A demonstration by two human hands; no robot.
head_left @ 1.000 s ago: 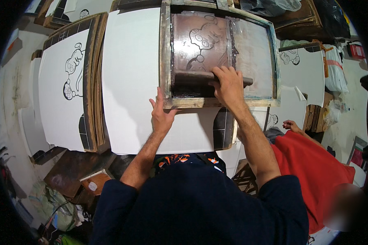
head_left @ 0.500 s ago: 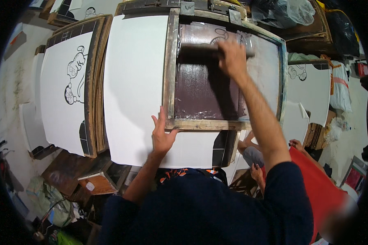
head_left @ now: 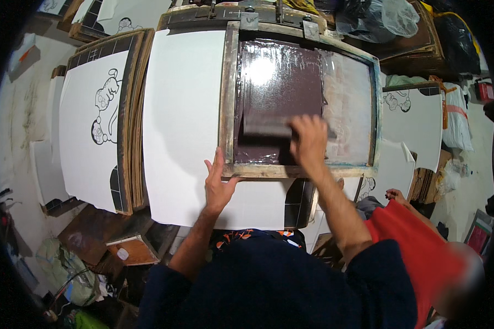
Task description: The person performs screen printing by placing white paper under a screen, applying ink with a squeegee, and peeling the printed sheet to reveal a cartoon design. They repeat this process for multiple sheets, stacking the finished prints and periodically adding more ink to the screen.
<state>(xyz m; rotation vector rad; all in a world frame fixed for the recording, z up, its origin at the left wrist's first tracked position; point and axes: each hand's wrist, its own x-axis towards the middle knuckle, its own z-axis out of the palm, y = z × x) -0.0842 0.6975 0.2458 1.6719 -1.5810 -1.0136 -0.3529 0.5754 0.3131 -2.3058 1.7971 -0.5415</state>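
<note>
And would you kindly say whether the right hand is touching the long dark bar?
Touching: the head view shows the right hand closed over the dark bar.

Lighting: indoor, apparently from overhead; pale and even on the white sheet (head_left: 184, 82), dim in the lower left clutter. Glare: one burned-out spot on the glossy dark screen (head_left: 291, 71), upper left, with fine streaks of shine about it. Shadows: soft grey across the white sheet; a darker band below the squeegee (head_left: 266, 127). Blur: slight smear at squeegee and right hand (head_left: 309, 140); crisper at left hand (head_left: 218, 189). Softened patch over the co-worker's head (head_left: 458, 274). Distortion: fisheye, with bowed boards (head_left: 137, 120) and black corners.
</note>
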